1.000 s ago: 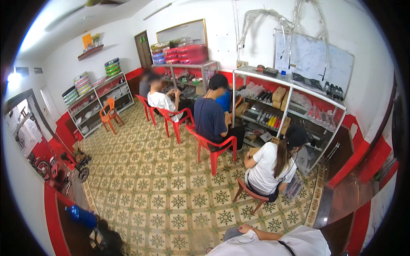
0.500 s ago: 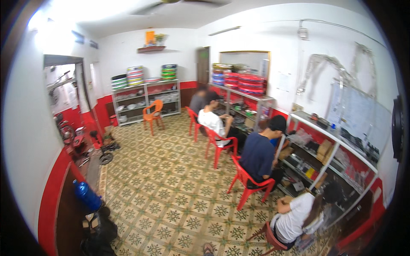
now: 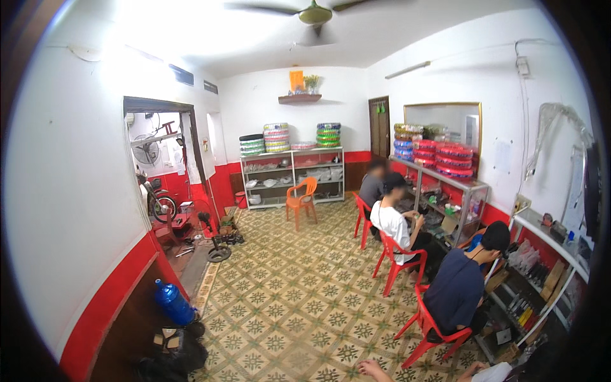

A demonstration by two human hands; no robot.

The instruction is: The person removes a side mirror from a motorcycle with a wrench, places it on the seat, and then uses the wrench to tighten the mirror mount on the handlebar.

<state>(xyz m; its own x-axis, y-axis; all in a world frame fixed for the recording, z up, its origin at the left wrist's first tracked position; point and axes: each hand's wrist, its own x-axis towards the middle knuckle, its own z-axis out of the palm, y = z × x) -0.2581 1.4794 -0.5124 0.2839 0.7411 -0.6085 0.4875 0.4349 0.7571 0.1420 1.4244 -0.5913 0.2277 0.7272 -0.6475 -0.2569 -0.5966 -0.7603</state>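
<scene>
At the lower edge, right of the middle, part of my right hand (image 3: pixel 371 368) shows over the tiled floor (image 3: pixel 286 318). Its fingers point left, look loosely stretched, and nothing shows in them. The rest of that hand and its arm is mostly cut off. My left hand is out of view. Nearest to my right hand is a red plastic chair (image 3: pixel 425 331), which holds a person in a dark blue shirt (image 3: pixel 453 290). At the lower right corner, another person's hand (image 3: pixel 474 369) and white sleeve (image 3: pixel 495 374) show in part.
Two more people sit along the right-hand metal shelves (image 3: pixel 474 197). An orange chair (image 3: pixel 301 200) stands before the back shelf (image 3: pixel 280 205), which carries stacked tyres. A blue water bottle (image 3: pixel 173 302) and black bags (image 3: pixel 184 356) lie by the left wall, near a doorway (image 3: pixel 159 99).
My view has swung left and up, so the room has shifted right and the ceiling fan shows more. My right hand has come into view; the nearest seated person is now mostly cut off.
</scene>
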